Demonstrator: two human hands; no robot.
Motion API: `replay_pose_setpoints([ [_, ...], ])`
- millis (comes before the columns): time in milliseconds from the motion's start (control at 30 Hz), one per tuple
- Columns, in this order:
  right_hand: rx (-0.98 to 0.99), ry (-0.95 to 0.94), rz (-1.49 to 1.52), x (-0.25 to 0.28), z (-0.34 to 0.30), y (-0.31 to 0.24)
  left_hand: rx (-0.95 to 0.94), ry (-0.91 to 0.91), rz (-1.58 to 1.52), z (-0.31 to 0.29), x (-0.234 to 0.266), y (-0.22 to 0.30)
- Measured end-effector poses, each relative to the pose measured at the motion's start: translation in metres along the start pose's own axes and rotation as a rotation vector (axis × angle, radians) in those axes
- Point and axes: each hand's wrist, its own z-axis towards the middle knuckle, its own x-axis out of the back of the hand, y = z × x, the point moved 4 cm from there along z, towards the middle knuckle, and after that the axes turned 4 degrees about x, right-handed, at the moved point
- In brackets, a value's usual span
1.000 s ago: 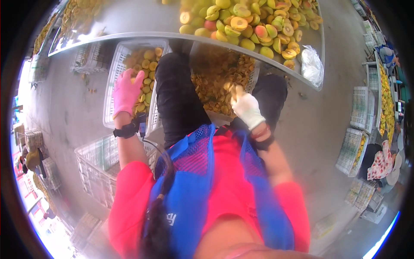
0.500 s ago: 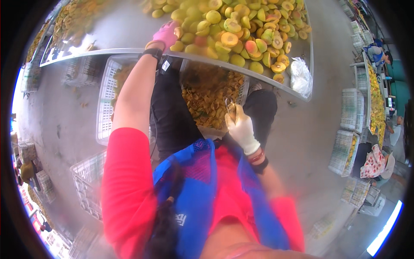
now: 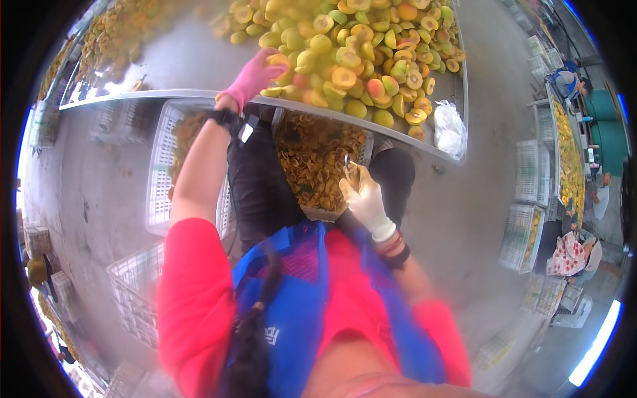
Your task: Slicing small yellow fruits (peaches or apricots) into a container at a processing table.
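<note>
At the pile's edge on the table, my left hand pinches a fruit half that should be light, tender and slick, best held by its rounded sides, while my right hand grips a metal tool.

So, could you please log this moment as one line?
Left hand: holding fruit half; right hand: holding metal tool; between legs: crate of fruit pieces; table: fruit heap.

Pink glove on the left hand, white glove on the right hand, black pants, kinda meshy blue vest over a hot pink shirt.
</note>
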Motion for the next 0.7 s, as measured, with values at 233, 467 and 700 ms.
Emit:
replay_pose_setpoints([
  [233,0.018,-0.158,0.251,0.000,0.019,-0.065,-0.064,-0.248,-0.896,-0.116,-0.057,0.051],
  [467,0.180,-0.155,0.130,-0.001,0.009,-0.089,-0.182,-0.119,-0.749,-0.170,-0.079,0.075],
  [700,0.312,-0.077,-0.014,-0.007,0.013,-0.104,-0.426,-0.124,-0.763,-0.185,-0.088,0.089],
])
